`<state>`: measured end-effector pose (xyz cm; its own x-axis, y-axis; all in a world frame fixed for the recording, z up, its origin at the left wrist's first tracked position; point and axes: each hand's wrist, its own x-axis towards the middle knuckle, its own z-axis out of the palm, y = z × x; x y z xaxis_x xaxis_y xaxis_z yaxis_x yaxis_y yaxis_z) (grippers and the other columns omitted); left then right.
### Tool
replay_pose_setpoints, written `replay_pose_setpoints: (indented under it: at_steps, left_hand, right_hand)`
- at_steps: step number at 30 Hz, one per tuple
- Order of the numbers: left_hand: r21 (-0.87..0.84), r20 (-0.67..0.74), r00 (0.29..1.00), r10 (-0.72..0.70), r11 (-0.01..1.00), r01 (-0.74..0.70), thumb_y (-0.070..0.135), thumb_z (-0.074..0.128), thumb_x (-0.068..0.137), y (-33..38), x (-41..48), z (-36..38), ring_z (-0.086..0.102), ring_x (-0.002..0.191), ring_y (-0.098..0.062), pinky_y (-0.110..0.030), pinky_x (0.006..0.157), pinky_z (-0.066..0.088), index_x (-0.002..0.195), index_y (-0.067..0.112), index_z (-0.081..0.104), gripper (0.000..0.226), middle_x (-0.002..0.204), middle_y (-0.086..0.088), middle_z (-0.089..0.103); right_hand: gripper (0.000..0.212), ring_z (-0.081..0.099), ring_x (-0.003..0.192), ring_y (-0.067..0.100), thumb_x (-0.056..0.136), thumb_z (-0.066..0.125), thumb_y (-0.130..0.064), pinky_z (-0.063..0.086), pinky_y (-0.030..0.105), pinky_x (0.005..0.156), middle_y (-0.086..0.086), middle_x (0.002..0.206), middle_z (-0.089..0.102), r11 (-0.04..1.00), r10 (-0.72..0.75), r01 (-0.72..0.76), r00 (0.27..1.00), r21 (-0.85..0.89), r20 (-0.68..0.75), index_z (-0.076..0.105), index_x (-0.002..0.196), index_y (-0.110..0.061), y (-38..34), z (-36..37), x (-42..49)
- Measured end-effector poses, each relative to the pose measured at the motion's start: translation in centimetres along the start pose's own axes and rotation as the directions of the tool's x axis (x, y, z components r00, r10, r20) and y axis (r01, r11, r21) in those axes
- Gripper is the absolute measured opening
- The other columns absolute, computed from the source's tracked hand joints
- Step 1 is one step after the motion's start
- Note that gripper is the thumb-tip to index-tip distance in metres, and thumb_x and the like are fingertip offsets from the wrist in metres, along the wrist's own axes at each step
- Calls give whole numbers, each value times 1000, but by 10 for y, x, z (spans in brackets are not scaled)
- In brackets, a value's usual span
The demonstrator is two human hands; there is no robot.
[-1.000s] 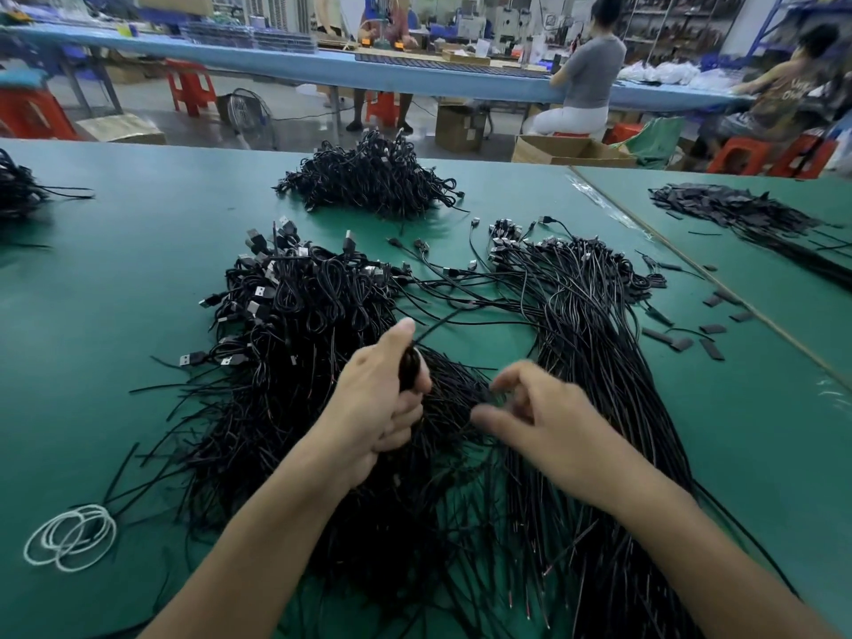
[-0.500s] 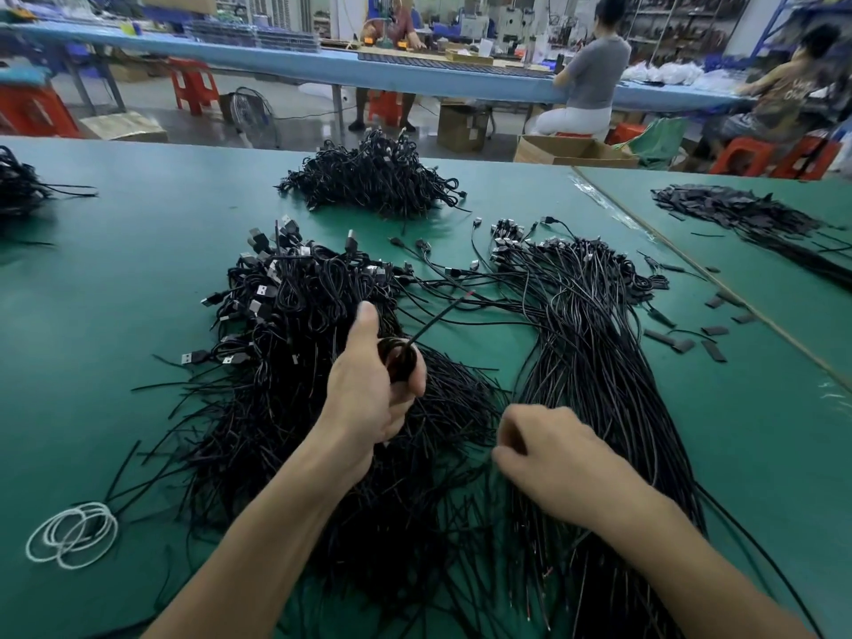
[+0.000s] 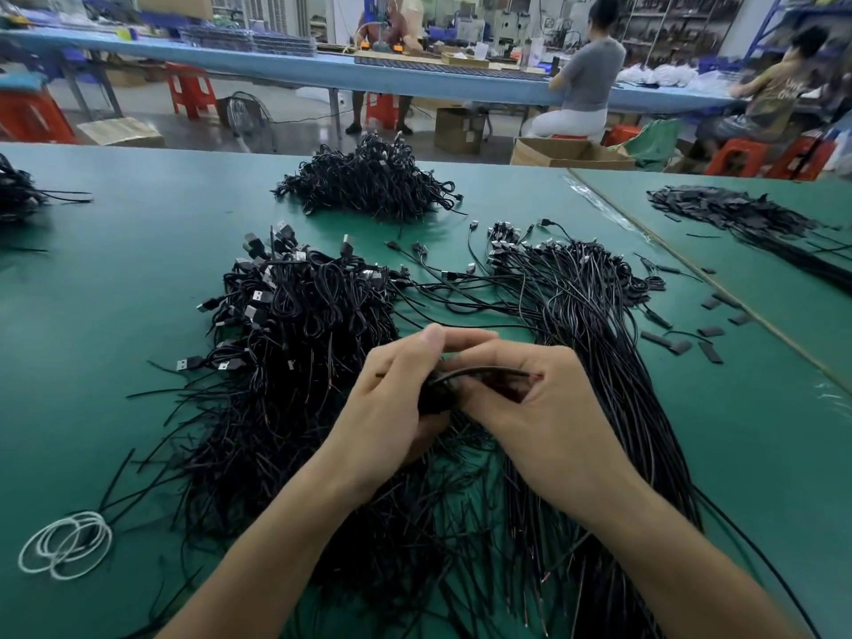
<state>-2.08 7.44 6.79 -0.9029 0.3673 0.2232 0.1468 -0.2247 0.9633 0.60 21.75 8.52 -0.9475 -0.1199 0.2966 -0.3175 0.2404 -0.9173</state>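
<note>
1. Both hands close on one thin black cable (image 3: 484, 372). The left hand (image 3: 392, 398) curls its fingers round the wound part, thumb raised on top, and the right hand (image 3: 530, 408) pinches the loose end between thumb and curled fingers.
2. The cable is held between the two palms, above the green table mat (image 3: 115, 279). Its free length runs from the left fist across to the right hand, where a reddish tip shows.
3. Right under the grip, and from there toward the person, loose black wire ends (image 3: 415, 523) fan out over the mat.
4. Left of the grip and a little beyond it lies a tangled pile of coiled black USB cables (image 3: 299, 306) with silver plugs sticking out.
5. Just beside the right hand, on its outer side, lies a long sheaf of straight black cables (image 3: 594, 315). It runs from beyond the grip back past the wrist.
6. Well beyond the grip sits a separate heap of bundled black cables (image 3: 369, 182).
7. Off to the right of the grip, past the sheaf, small flat black sleeve pieces (image 3: 677, 345) lie scattered.
8. Far to the lower left lie thin white elastic loops (image 3: 64, 544), well apart from both hands.
</note>
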Motion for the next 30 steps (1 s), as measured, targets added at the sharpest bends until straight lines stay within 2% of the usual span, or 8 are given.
replay_pose_setpoints:
  at_steps: [5, 7, 10, 12, 15, 20, 25, 30]
  left_hand:
    - [29, -172, 983, 59, 998, -55, 44, 26, 105, -2, 2, -2, 22, 32, -11, -17, 40, 22, 98, 26, 74, 52, 41, 3, 35]
    - [-5, -186, 981, 54, 998, -56, 51, 28, 103, -2, 2, -2, 21, 32, -11, -17, 40, 23, 91, 29, 73, 51, 41, 2, 33]
    - [-44, -222, 974, 40, 998, -51, 48, 27, 104, -5, 2, -4, 22, 31, -9, -15, 38, 25, 85, 25, 72, 54, 40, 3, 33]
    - [-26, -268, 963, 30, 999, -38, 47, 27, 106, -9, 4, -5, 23, 31, -10, -16, 38, 25, 81, 22, 72, 58, 40, 3, 34]
    - [40, -331, 944, 5, 999, 9, 56, 29, 99, -13, 7, -6, 31, 33, -11, -17, 38, 27, 73, 20, 71, 61, 42, 3, 44]
    - [105, -300, 954, -12, 993, 45, 62, 27, 97, -21, 9, -8, 33, 32, -11, -18, 37, 27, 74, 18, 71, 67, 42, 0, 44]
    - [10, -307, 944, -126, 991, 135, 54, 36, 103, -23, 9, -7, 40, 43, -17, -25, 43, 29, 58, 15, 60, 64, 50, -1, 48]
    - [-83, -78, 929, -361, 931, 354, 52, 41, 102, -18, 3, -7, 22, 37, -10, -16, 38, 18, 58, 21, 49, 55, 48, 4, 30]
  right_hand:
    - [13, 64, 63, 1, 86, 75, -8, 49, 13, 60, -8, 70, 72, 997, 58, -53, 991, 47, -118, 76, 83, -21, 2, 3, 0]
    - [9, 63, 60, 2, 85, 77, -14, 48, 15, 59, -8, 66, 71, 994, 101, -94, 983, 50, -152, 75, 81, -21, 4, 5, 0]
    - [9, 62, 61, 3, 83, 78, -21, 49, 20, 60, -9, 68, 70, 992, 105, -116, 978, -50, -182, 74, 77, -24, 6, 9, -3]
    - [10, 63, 68, 0, 85, 77, -18, 47, 13, 63, -12, 72, 69, 975, 17, -56, 984, -214, -180, 73, 80, -26, 5, 12, -6]
    - [10, 59, 84, 3, 90, 70, -13, 44, 8, 74, -16, 88, 62, 857, -165, 109, 984, -503, -68, 73, 94, -22, 2, 17, -11]
    - [14, 54, 82, 14, 93, 65, -6, 54, 29, 72, -4, 91, 58, 593, -254, 258, 959, -762, 127, 70, 103, -15, 2, 18, -10]
    - [19, 52, 79, 16, 80, 76, -4, 51, 30, 69, -2, 88, 59, 391, -249, 394, 915, -831, 317, 67, 92, -15, 1, 21, -14]
    - [12, 54, 85, 20, 89, 60, -5, 42, 32, 72, 0, 88, 60, 197, -388, 596, 777, -779, 496, 67, 86, -14, -7, 6, -4]
